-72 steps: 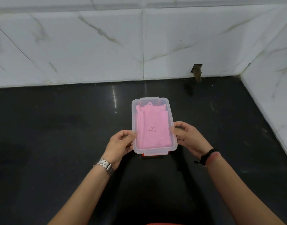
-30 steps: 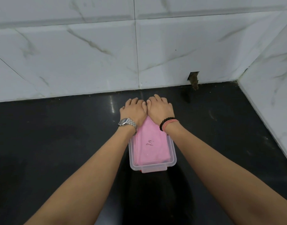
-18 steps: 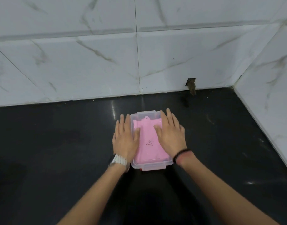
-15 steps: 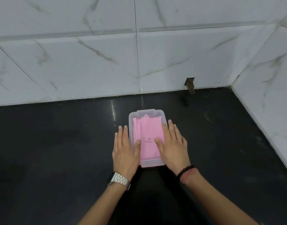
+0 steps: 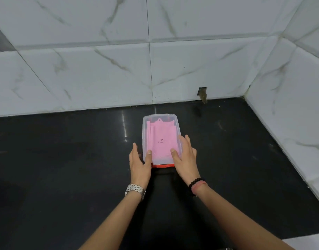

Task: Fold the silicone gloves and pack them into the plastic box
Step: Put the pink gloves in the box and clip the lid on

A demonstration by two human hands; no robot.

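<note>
The clear plastic box (image 5: pixel 161 116) lies on the black counter with its lid on, long side pointing away from me. Folded pink silicone gloves (image 5: pixel 162 139) show through the lid, a hanging tab at the far end. A red latch (image 5: pixel 163 165) peeks out at the near end. My left hand (image 5: pixel 138 163) clasps the near left corner, thumb on the lid. My right hand (image 5: pixel 186 159) clasps the near right side, thumb on the lid and fingers along the box's right edge.
The glossy black counter (image 5: pixel 64 159) stretches left and right of the box. White marble-tile walls rise behind (image 5: pixel 149 69) and at the right (image 5: pixel 290 114), meeting in a corner. A small chipped hole (image 5: pixel 202 93) sits at the back wall's base.
Both hands slid from the far end of the lid back along it to the near end. They went from lying flat on top to clasping the box's near sides.
</note>
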